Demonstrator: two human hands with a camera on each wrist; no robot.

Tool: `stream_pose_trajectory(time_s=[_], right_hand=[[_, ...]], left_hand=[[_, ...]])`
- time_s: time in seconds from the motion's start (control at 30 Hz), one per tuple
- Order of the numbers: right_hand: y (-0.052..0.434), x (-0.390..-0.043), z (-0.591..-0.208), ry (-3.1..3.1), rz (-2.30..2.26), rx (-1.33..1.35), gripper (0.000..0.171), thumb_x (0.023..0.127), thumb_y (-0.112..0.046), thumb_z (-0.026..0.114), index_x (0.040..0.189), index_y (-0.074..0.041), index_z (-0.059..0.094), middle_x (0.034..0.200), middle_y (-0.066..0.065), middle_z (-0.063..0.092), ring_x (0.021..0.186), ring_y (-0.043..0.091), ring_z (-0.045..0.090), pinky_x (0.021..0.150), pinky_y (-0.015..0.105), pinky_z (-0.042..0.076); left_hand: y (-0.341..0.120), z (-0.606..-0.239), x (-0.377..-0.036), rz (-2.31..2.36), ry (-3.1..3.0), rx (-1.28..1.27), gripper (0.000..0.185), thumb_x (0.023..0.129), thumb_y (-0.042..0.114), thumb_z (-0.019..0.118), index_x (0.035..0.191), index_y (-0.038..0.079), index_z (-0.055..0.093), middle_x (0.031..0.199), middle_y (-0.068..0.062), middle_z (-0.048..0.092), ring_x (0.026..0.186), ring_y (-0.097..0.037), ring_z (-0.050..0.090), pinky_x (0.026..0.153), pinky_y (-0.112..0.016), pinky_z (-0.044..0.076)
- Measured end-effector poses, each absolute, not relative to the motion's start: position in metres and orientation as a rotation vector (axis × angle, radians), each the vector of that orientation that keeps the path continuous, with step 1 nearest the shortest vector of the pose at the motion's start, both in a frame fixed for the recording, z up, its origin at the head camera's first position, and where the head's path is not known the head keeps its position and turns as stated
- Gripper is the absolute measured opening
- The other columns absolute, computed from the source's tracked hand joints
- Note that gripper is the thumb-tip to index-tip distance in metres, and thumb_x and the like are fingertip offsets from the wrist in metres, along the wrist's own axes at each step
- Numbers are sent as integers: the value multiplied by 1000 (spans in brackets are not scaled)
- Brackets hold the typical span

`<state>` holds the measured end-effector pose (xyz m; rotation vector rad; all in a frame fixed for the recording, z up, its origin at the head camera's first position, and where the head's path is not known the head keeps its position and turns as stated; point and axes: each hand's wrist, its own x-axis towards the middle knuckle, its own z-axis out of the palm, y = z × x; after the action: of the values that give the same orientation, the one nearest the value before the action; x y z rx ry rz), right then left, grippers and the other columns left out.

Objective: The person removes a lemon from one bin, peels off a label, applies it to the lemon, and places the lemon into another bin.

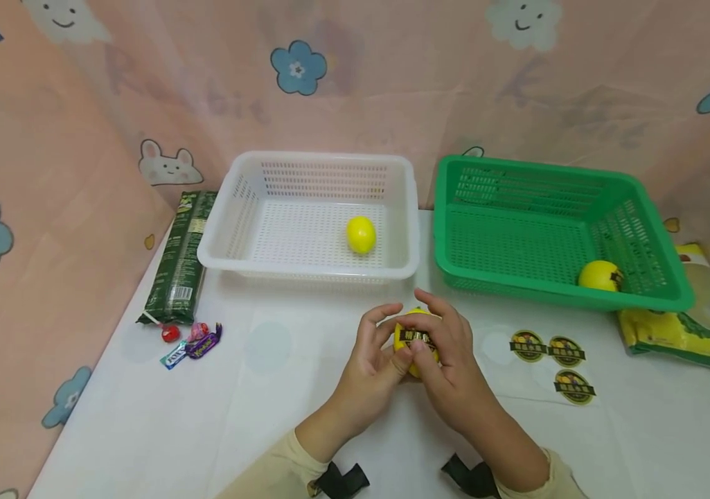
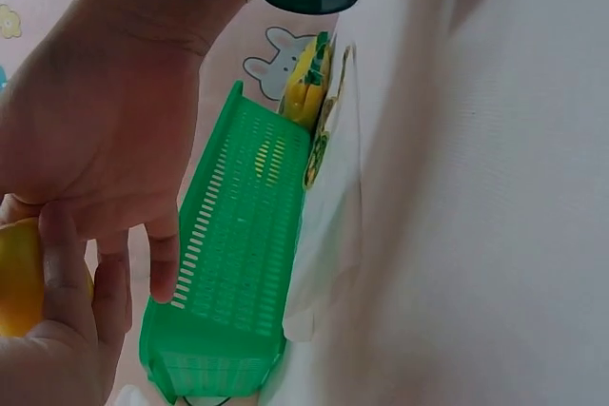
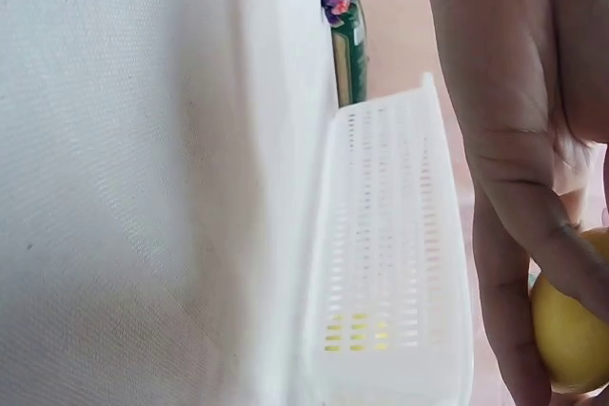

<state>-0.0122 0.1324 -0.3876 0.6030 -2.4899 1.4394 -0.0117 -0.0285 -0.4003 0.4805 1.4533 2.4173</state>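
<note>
I take the white surface point(image 1: 143, 436) as my dial, with 12 o'clock pointing away from the person. From the hands, the green basket point(image 1: 510, 249) sits at about 2 o'clock and the white basket point(image 1: 305, 267) at about 11. Each holds a lemon: a labelled one point(image 1: 598, 275) toward 5 o'clock inside the green, one with no label showing to me point(image 1: 361, 235) toward 4 inside the white.

Both hands meet at the lemon I care about point(image 1: 413, 335), held up over the surface, near the white basket's near rim. The left hand point(image 1: 370, 357) is cupped round its 9 o'clock side, fingers curled, thumb coming in from below. The right hand point(image 1: 452, 357) is partly closed on it from 3 o'clock: index finger arched over the top, thumb against the dark label, one finger raised clear toward 12.

I judge the lemon light and firm, with a smooth, waxy skin that could roll under an off-centre push. I'd hold it round its widest part and leave the label's face to a flat thumb, since a nail might crease or lift the edge.

Smallest are the three loose stickers point(image 1: 527, 346), at about 3 o'clock: thin, probably tacky, best taken by their rims.
</note>
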Motion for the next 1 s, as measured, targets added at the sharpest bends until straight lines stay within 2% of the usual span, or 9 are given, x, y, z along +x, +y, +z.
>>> stream_pose_trajectory(time_s=[0.13,0.27,0.4,0.57,0.73,0.9,1.0], right_hand=[[133,-10,-385,-2545,1435,560,34,107,-10,51,136,-22,61,165,7,37,149,39,25,102,70,31],[135,-9,-379,-2693,1361,459,40,108,-22,53,148,-25,56,167,6,33,150,41,23,102,74,35],[146,-5,-371,-2785,1241,391,51,108,-33,55,157,-22,49,168,8,31,150,43,21,101,78,34],[172,-11,-366,-2628,1183,337,50,105,-20,62,154,-16,54,164,14,39,146,48,28,103,75,27],[213,-26,-360,-2561,1057,140,47,101,-16,70,147,-9,62,161,21,41,144,54,28,107,76,21],[261,-36,-360,-2579,967,-123,44,105,-18,67,148,-10,63,164,17,39,149,49,21,104,75,25],[287,-40,-366,-2529,908,-195,41,104,-15,67,144,-5,66,161,20,42,149,49,26,112,71,21]], left_hand=[[-31,-402,-9,2399,1464,474,70,106,35,62,159,11,22,156,-17,40,120,-19,64,94,-33,58],[-32,-404,-6,2391,1481,451,68,108,33,59,161,15,22,152,-18,43,120,-18,65,94,-31,58],[-32,-403,-4,2388,1478,513,56,112,24,56,158,7,29,150,-22,44,116,-17,65,93,-31,58],[-30,-401,-6,2374,1465,524,41,110,5,51,148,-3,39,143,-25,50,112,-18,66,89,-36,61],[-30,-402,-6,2362,1462,482,42,108,4,51,147,-6,39,145,-24,48,111,-20,65,88,-35,61],[-32,-404,-7,2368,1466,464,42,108,3,52,147,-5,39,145,-23,48,112,-20,64,88,-34,61],[-33,-405,-7,2377,1460,444,43,107,2,53,147,-6,40,145,-23,49,112,-20,64,88,-34,61]])
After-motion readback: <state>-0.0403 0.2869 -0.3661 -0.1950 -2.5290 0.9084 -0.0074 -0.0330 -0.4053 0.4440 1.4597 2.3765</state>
